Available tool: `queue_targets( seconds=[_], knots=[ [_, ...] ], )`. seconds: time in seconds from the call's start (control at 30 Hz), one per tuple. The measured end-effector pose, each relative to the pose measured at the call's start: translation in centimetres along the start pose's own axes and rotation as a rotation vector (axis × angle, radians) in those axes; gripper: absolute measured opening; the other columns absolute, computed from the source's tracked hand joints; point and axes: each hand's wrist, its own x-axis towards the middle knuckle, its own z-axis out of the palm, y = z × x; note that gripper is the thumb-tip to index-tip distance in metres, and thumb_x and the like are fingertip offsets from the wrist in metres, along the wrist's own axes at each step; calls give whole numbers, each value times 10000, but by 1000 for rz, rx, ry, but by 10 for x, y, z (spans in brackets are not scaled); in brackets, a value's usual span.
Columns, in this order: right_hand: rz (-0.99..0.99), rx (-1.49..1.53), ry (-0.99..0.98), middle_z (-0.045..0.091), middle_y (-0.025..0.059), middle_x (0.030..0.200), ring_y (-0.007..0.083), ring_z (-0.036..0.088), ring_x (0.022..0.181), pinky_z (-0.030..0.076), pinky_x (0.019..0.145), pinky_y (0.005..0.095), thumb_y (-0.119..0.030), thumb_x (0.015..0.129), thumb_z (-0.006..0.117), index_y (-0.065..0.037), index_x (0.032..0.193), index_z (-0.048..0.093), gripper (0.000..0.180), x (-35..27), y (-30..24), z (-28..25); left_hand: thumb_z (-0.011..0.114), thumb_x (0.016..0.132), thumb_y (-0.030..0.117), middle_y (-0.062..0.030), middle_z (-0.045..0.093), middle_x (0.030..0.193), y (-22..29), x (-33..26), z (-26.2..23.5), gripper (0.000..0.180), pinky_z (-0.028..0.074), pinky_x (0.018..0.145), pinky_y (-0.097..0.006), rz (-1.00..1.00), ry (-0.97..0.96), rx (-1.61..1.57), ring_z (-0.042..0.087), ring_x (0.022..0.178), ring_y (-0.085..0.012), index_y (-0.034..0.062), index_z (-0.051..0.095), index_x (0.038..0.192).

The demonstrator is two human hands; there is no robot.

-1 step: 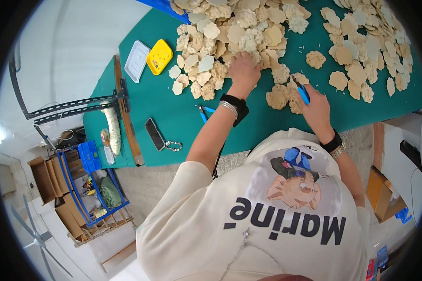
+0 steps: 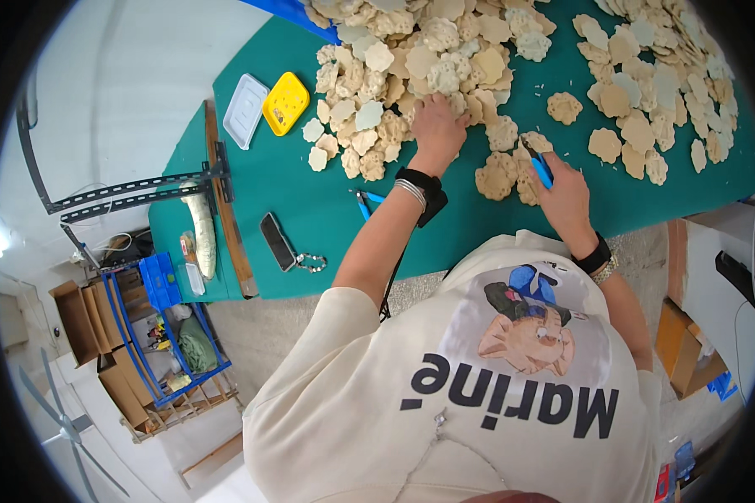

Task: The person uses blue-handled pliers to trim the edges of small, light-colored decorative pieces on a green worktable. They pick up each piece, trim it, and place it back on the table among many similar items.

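My left hand (image 2: 434, 126) lies palm down on a big heap of flat beige flower-shaped pieces (image 2: 394, 63). Its fingertips are buried among the pieces, so I cannot tell whether it grips one. A black band and bracelets circle that wrist. My right hand (image 2: 564, 191) holds a blue-handled cutter (image 2: 540, 168) with its tip at a small cluster of the pieces (image 2: 499, 172). More of the pieces (image 2: 646, 92) are spread to the right on the green table cover (image 2: 310, 210).
On the table's left stand a yellow tray (image 2: 285, 102) and a white tray (image 2: 245, 109). A phone with a key chain (image 2: 278, 241) and blue-handled pliers (image 2: 365, 201) lie nearer. A blue shelf cart (image 2: 172, 335) and cardboard boxes (image 2: 80, 323) stand on the floor at left.
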Motion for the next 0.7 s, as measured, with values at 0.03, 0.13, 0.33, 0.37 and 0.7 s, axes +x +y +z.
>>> queue_targets(
  seconds=[0.03,0.13,0.33,0.37,0.7],
  knots=[
    [-3,0,5,668,165,860,371,651,759,506,641,453,-288,896,656,-63,1043,618,272,-1,0,1,741,801,198,-172,643,996,-1,2,4,427,491,804,-463,-38,-66,16,579,1003,-364,6,576,1145],
    [-39,9,34,667,163,861,375,652,760,507,636,451,-280,890,666,-64,1046,607,273,-2,0,5,728,791,154,-182,645,962,-2,-11,7,473,498,793,-462,98,-83,-15,581,992,-373,-6,536,1193],
    [-35,0,-36,671,182,877,376,648,770,513,670,432,-291,898,669,-50,1096,611,317,-5,0,6,671,812,103,-194,666,911,-2,-38,0,390,519,683,-430,6,-68,-116,636,809,-361,49,575,1186],
    [-36,-11,-34,668,177,869,374,650,766,513,658,437,-281,889,676,-53,1082,610,306,-6,-1,6,662,829,98,-182,674,927,-4,-38,-3,357,519,663,-410,-29,-85,-180,646,780,-334,55,591,1177],
    [-80,18,-134,662,160,920,328,637,776,510,681,406,-252,867,701,-66,1159,621,355,-11,-7,2,627,936,118,-70,672,993,3,-50,-44,241,603,639,-302,-280,-694,-1197,689,833,-155,36,646,1161]
  ],
)
